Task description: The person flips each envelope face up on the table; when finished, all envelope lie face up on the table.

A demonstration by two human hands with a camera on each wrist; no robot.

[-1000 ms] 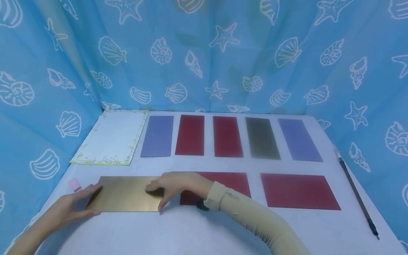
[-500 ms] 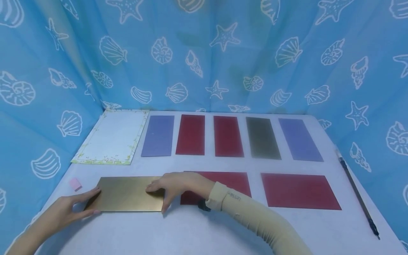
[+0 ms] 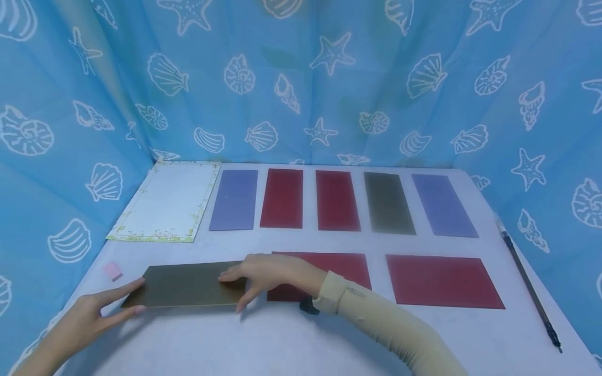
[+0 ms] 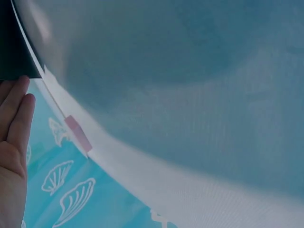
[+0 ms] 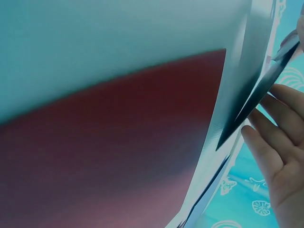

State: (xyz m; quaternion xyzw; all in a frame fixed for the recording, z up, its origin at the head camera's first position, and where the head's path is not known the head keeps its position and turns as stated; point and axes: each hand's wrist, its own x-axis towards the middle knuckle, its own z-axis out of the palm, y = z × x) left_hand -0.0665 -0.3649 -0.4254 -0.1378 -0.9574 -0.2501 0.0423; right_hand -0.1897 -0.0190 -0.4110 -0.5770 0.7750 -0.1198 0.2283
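A stiff, rectangular gold card (image 3: 188, 284), dark olive in this light, is held slightly tilted just above the white table, with a shadow beneath it. My left hand (image 3: 91, 316) holds its left end between thumb and fingers. At the right end, my right hand (image 3: 268, 274) grips the card with fingers over the far side and thumb at the near edge. In the left wrist view, fingertips (image 4: 23, 88) touch the dark card's corner (image 4: 16, 52). The right wrist view shows the card (image 5: 266, 90) edge-on beside the fingers. A red card (image 3: 329, 271) lies partly under my right forearm.
Behind lies a row of purple (image 3: 233, 201), red (image 3: 282, 198) and gold (image 3: 389, 203) cards. A floral-bordered white sheet (image 3: 164, 201) is at far left, a pink eraser-like block (image 3: 113, 271) before it. Another red card (image 3: 444, 282) and a brush (image 3: 531, 292) lie right.
The gold card has risen a little and tilted, turning from bright gold to dark olive. Both hands have kept hold of its ends. The other cards stay in place.
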